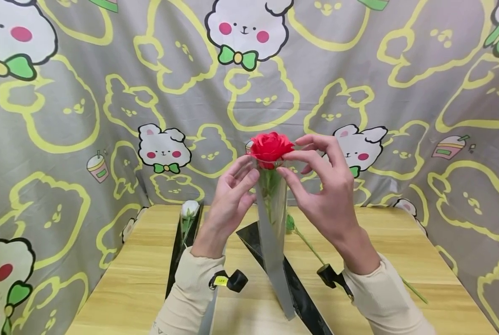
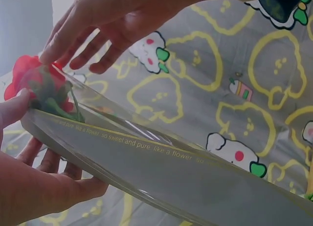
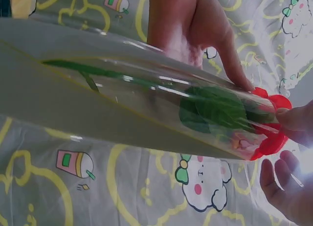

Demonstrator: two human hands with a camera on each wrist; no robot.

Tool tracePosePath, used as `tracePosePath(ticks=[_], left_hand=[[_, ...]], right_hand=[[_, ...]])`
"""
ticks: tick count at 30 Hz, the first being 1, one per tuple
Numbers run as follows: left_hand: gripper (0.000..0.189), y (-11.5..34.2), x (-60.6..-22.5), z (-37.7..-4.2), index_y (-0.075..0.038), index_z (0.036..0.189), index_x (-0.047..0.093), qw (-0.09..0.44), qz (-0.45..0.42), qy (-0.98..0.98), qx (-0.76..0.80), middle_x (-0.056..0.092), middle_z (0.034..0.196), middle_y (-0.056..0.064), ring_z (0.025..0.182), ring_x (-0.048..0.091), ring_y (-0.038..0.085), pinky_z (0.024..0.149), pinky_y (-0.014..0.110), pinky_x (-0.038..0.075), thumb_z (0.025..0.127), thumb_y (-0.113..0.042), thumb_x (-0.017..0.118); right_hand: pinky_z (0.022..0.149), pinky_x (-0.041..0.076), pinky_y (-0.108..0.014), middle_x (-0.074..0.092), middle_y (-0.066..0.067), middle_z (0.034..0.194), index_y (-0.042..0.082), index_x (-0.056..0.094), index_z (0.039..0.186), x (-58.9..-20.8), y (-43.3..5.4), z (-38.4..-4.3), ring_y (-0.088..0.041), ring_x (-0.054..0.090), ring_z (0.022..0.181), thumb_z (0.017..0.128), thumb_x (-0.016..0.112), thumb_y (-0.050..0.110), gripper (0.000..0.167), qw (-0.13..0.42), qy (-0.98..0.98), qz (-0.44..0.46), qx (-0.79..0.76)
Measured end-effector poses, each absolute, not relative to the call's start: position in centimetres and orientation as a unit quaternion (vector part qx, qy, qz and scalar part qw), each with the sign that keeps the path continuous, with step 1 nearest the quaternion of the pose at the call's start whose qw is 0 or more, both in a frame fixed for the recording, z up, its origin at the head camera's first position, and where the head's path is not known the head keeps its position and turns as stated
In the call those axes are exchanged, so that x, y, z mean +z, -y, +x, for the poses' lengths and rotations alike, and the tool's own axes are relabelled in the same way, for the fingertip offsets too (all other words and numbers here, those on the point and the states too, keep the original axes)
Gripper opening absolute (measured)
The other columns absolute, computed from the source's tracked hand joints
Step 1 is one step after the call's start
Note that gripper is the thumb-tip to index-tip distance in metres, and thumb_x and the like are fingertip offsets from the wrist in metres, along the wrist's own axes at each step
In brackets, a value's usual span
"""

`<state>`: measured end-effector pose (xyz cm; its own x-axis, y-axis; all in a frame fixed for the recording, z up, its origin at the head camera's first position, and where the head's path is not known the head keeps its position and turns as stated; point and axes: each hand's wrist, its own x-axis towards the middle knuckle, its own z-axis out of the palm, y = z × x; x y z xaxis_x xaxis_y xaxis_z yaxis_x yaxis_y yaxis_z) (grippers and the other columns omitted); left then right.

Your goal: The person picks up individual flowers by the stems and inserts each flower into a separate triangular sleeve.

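Observation:
A red artificial rose (image 1: pixel 271 146) stands upright in a tapered flower sleeve (image 1: pixel 274 260), part clear, part grey, with printed lettering along a gold edge. Around the sleeve's upper left side, my left hand (image 1: pixel 232 197) holds it near the mouth, thumb in front and fingers behind. My right hand (image 1: pixel 327 195) is at the bloom's right side, thumb and forefinger pinching at its outer petals while the other fingers stay raised. Through the clear film in the right wrist view, green leaves (image 3: pixel 212 108) and the stem show below the bloom.
A white rose (image 1: pixel 189 209) in a black sleeve lies on the wooden table (image 1: pixel 383 232) at left. Another black sleeve (image 1: pixel 304 293) lies slantwise beneath the held one. At right is a green stem (image 1: pixel 310 244), partly hidden by my right wrist. A patterned curtain (image 1: pixel 266 107) surrounds the table.

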<state>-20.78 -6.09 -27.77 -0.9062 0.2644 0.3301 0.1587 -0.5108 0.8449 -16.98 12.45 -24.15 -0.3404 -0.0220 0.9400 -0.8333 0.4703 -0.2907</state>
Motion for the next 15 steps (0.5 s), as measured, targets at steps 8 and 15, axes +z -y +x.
tracePosePath(ticks=[8,15], left_hand=[[0.082,6.06,-28.05,-21.03,-0.009,0.136,0.054,0.033,0.220,-0.477,0.850,0.057,0.126,0.005,0.113,0.052,0.014,0.071,0.023,0.042,0.072,-0.043,0.092],[0.092,6.11,-28.10,-21.00,-0.006,0.142,0.049,0.033,0.216,-0.484,0.848,0.055,0.132,0.007,0.116,0.052,0.016,0.079,0.025,0.046,0.071,-0.046,0.092]], right_hand=[[0.079,0.049,-0.020,0.061,-0.015,0.126,0.002,0.076,0.098,-23.88,-12.83,-16.99,-0.028,0.059,0.108,0.079,0.087,-0.001,0.022,0.474,0.723,0.314,0.393],[0.082,0.052,-0.022,0.060,-0.016,0.127,0.002,0.075,0.095,-23.92,-13.06,-17.19,-0.028,0.058,0.114,0.079,0.087,-0.002,0.021,0.474,0.724,0.326,0.380]])
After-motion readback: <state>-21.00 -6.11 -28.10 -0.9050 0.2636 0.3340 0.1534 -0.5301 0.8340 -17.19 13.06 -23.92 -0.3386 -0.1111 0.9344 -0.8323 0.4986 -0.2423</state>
